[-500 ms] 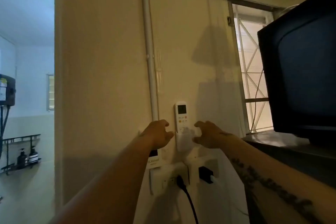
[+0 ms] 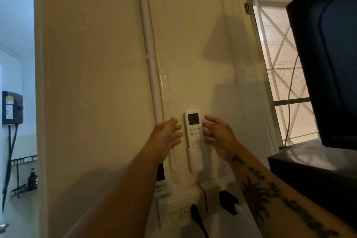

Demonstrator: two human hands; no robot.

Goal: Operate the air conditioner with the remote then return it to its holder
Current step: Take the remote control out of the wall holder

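Fingers (image 2: pixel 174 127) of both hands spread, flanking the upright remote (image 2: pixel 194 127), display end up, in its holder (image 2: pixel 195 160).

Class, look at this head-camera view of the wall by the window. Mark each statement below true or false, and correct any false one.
1. The remote sits in its wall holder. True.
2. The left hand is closed around the remote. False: its fingers are spread, beside the remote.
3. The right hand is to the right of the remote. True.
4. The remote's screen faces the wall. False: the screen faces outward.
5. A black plug is in the socket below. True.
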